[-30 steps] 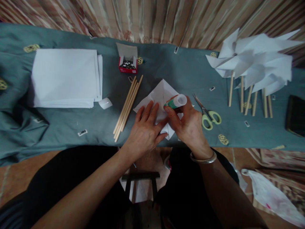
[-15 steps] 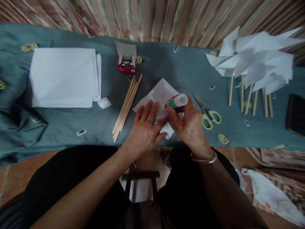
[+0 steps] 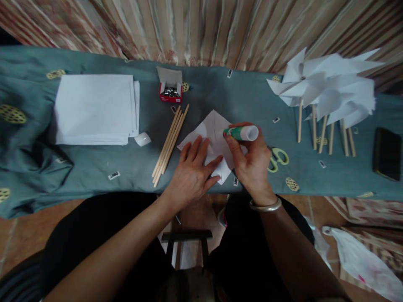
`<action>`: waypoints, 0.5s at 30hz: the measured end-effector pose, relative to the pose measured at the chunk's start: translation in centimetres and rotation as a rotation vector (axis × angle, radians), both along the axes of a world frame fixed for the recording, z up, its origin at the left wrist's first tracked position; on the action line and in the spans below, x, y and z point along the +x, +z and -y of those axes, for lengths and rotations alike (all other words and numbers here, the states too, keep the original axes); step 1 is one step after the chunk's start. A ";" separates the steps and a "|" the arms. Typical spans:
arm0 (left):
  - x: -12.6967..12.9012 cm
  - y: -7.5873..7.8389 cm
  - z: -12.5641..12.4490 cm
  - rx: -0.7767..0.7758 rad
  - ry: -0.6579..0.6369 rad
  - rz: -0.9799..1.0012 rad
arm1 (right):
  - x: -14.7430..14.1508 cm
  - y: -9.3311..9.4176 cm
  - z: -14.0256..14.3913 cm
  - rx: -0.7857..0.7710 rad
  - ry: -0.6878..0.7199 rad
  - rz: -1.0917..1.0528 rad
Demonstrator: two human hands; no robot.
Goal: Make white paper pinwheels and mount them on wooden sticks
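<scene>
A white folded paper square (image 3: 214,128) lies on the teal tablecloth (image 3: 252,96) near the front edge. My left hand (image 3: 192,172) presses flat on its near left part, fingers spread. My right hand (image 3: 250,161) holds a green-and-white glue stick (image 3: 242,133) almost level above the paper's right side, its tip pointing left. A silver bangle sits on my right wrist.
Wooden sticks (image 3: 170,140) lie left of the paper, with a white cap (image 3: 142,139) and a stack of white sheets (image 3: 96,109) further left. A red box of pins (image 3: 170,93) stands behind. Green-handled scissors (image 3: 278,157), finished paper pinwheels (image 3: 327,92) and a dark phone (image 3: 386,153) are to the right.
My right hand has lifted the glue stick off the paper and tilted it nearly level. The left hand stays pressed on the paper. The view has shifted slightly.
</scene>
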State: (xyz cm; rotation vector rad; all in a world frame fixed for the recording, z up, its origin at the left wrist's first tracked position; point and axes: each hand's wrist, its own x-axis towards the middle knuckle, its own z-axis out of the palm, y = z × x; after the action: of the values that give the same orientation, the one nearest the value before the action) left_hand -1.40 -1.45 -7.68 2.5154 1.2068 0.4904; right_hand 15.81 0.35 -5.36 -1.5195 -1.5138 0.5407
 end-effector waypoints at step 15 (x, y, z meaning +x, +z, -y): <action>-6.7 2.5 -1.0 0.244 0.256 0.179 | 0.1 1.2 -1.3 -0.214 0.014 -1.000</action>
State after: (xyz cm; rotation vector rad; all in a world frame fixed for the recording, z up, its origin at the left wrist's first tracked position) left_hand -8.08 -0.49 -5.21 2.4523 1.4824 0.9574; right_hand 15.87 1.65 -4.20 -1.0873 -0.6914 1.2651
